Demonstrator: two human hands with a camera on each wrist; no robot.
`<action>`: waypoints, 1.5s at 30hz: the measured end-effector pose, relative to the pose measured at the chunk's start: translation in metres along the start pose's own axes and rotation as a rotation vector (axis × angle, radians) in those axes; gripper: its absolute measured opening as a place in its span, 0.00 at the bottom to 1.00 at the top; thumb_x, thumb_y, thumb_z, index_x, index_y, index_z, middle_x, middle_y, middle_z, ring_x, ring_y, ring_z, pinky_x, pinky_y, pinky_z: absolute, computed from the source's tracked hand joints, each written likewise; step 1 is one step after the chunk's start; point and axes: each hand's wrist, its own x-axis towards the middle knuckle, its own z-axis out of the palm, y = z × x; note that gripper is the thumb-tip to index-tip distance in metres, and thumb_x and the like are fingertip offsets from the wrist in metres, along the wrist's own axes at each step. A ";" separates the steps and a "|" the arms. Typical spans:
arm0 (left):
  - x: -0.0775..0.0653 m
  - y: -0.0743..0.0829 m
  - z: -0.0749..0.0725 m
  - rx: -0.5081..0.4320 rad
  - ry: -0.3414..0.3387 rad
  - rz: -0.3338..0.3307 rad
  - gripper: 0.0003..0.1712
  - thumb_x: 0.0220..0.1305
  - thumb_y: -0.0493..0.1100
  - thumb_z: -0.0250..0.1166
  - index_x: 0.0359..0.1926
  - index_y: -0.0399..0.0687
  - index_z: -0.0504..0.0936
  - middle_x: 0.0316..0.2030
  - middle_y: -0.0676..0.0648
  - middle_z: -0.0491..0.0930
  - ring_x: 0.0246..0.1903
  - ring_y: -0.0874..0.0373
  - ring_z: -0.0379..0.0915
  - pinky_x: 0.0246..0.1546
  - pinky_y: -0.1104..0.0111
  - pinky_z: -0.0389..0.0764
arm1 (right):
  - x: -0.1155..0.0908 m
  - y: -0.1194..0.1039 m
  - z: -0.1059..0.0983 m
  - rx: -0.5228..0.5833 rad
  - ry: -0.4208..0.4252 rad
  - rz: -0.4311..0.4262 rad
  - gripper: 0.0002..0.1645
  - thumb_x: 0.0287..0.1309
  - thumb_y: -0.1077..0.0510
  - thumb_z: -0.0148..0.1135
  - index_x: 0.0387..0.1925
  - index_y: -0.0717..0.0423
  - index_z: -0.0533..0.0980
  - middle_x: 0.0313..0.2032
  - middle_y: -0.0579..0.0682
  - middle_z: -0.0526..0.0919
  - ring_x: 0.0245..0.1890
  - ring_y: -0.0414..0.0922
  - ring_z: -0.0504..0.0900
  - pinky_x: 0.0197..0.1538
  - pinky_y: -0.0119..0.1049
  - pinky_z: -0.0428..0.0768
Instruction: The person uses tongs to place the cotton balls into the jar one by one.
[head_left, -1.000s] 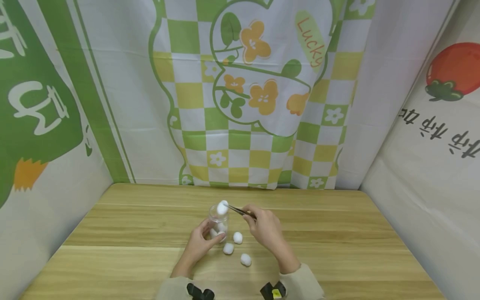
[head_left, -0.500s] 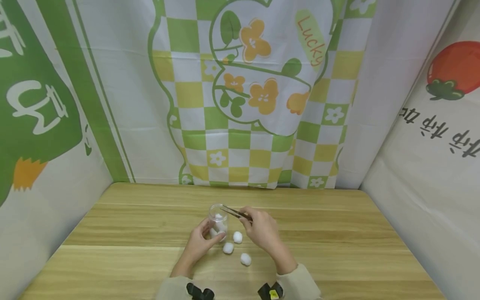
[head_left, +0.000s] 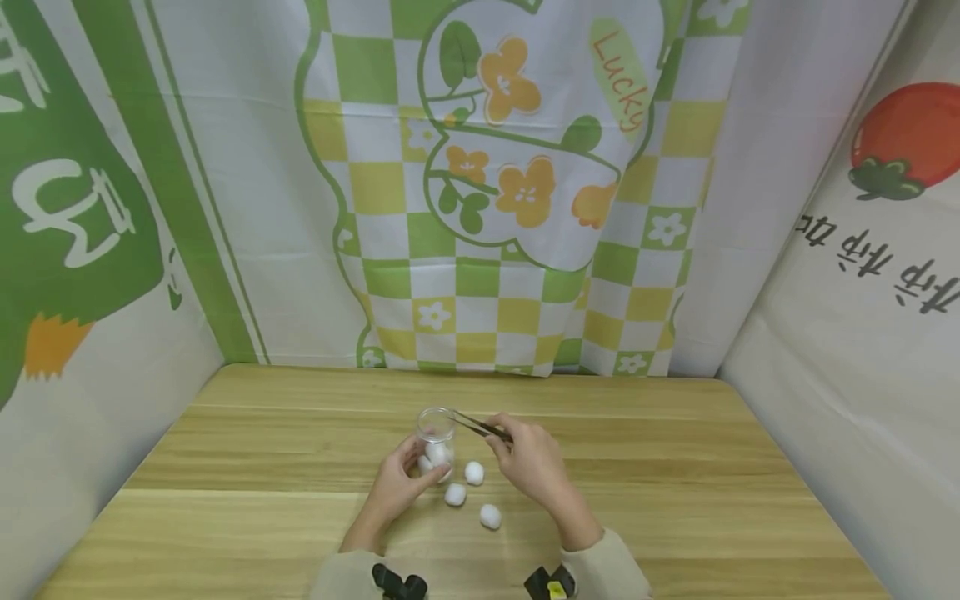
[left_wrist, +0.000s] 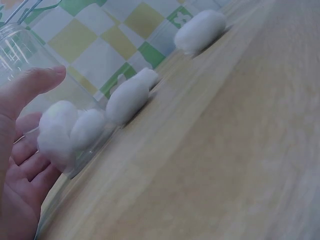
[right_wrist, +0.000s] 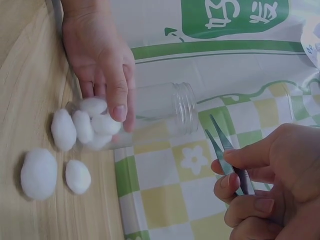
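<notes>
A clear, lidless jar (right_wrist: 155, 112) stands upright on the table, with several white cotton balls (right_wrist: 92, 125) in its lower part. My left hand (head_left: 401, 481) grips it low down, thumb on the near side and fingers round the other. My right hand (head_left: 531, 458) holds metal tweezers (right_wrist: 227, 157) between thumb and fingers. Their tips are slightly apart with nothing between them, just by the jar's mouth at its right rim. Three loose cotton balls lie on the wood in front of the jar: one nearest it (head_left: 474, 473), one at its foot (head_left: 455, 495), and one closer to me (head_left: 491, 517).
The wooden table (head_left: 660, 483) stretches out on both sides of the hands. A checked green and yellow cloth (head_left: 480, 317) hangs behind its back edge, and printed sheets hang at left and right. Both wrists carry black camera mounts (head_left: 399, 583).
A cotton ball pinched in the tweezers over the jar's mouth has dropped inside and settled lower on the others. The tweezers have come back rightward to the rim. My left hand keeps its place.
</notes>
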 end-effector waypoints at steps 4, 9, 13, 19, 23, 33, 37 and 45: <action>0.001 0.000 0.000 0.013 0.010 -0.003 0.38 0.56 0.41 0.71 0.66 0.38 0.67 0.62 0.35 0.73 0.64 0.41 0.70 0.70 0.53 0.68 | -0.001 0.002 -0.002 0.011 -0.002 0.011 0.13 0.62 0.58 0.61 0.48 0.54 0.80 0.28 0.53 0.87 0.17 0.34 0.68 0.17 0.23 0.62; 0.001 0.001 0.000 0.017 0.021 -0.001 0.37 0.55 0.40 0.71 0.65 0.37 0.68 0.61 0.34 0.75 0.63 0.41 0.71 0.69 0.53 0.70 | -0.002 0.006 -0.005 0.003 0.004 0.017 0.13 0.61 0.58 0.62 0.48 0.54 0.80 0.27 0.52 0.87 0.18 0.34 0.68 0.18 0.23 0.62; 0.001 0.002 -0.001 0.015 0.014 -0.009 0.38 0.55 0.41 0.71 0.65 0.37 0.68 0.61 0.34 0.75 0.63 0.41 0.71 0.69 0.53 0.69 | -0.003 0.013 -0.004 -0.003 0.004 0.014 0.13 0.61 0.58 0.62 0.47 0.55 0.80 0.26 0.52 0.86 0.17 0.34 0.67 0.18 0.23 0.62; 0.000 0.001 -0.001 0.019 0.007 -0.011 0.38 0.56 0.42 0.71 0.65 0.37 0.67 0.62 0.34 0.74 0.64 0.40 0.70 0.69 0.52 0.69 | -0.007 0.023 0.000 -0.007 -0.014 0.028 0.11 0.61 0.60 0.62 0.45 0.57 0.80 0.19 0.48 0.80 0.14 0.34 0.63 0.16 0.23 0.57; 0.001 -0.001 0.000 0.025 0.007 -0.023 0.39 0.56 0.42 0.71 0.66 0.38 0.67 0.63 0.35 0.73 0.64 0.41 0.70 0.70 0.52 0.68 | -0.009 0.028 0.002 -0.030 -0.021 0.036 0.11 0.60 0.60 0.62 0.44 0.56 0.81 0.17 0.47 0.78 0.14 0.35 0.62 0.16 0.23 0.57; 0.000 0.000 0.001 0.029 0.011 -0.015 0.39 0.56 0.43 0.71 0.66 0.37 0.67 0.62 0.34 0.74 0.63 0.40 0.70 0.69 0.51 0.70 | -0.014 0.038 0.006 -0.077 -0.034 0.045 0.10 0.59 0.59 0.63 0.43 0.55 0.81 0.19 0.48 0.81 0.15 0.35 0.64 0.16 0.23 0.58; -0.001 0.002 0.001 0.021 0.010 -0.010 0.38 0.56 0.42 0.71 0.66 0.38 0.68 0.62 0.35 0.74 0.63 0.40 0.71 0.68 0.51 0.70 | -0.015 0.042 0.008 -0.089 -0.063 0.058 0.10 0.59 0.59 0.63 0.43 0.55 0.81 0.22 0.48 0.82 0.17 0.35 0.66 0.16 0.23 0.59; -0.002 0.004 0.000 0.015 0.006 -0.014 0.37 0.56 0.42 0.71 0.65 0.39 0.68 0.61 0.35 0.75 0.62 0.41 0.72 0.67 0.52 0.72 | -0.017 0.048 0.012 -0.117 -0.132 0.049 0.10 0.59 0.58 0.63 0.43 0.55 0.81 0.33 0.53 0.88 0.21 0.36 0.72 0.17 0.24 0.61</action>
